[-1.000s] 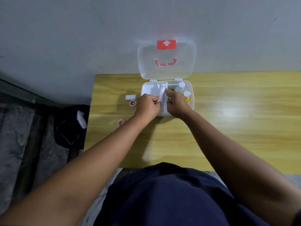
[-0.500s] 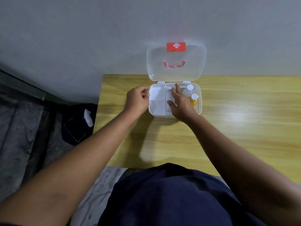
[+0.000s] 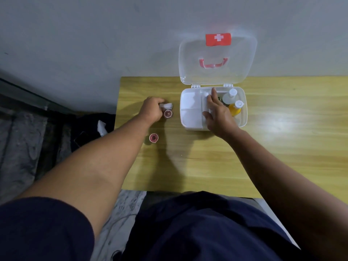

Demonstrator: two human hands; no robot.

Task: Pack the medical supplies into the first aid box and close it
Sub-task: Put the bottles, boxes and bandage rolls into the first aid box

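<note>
A person's left hand (image 3: 151, 109) is closing around a small white roll (image 3: 166, 105) on the wooden table (image 3: 282, 147), left of the open first aid box (image 3: 190, 117), while the right hand (image 3: 218, 113) is resting open inside, so lifting it into a free compartment likely comes next.

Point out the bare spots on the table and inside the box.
Free: table right of the first aid box, and its near edge. Inside, both left compartments. Crowded: bottles beside right hand; left hand among small rolls.
</note>
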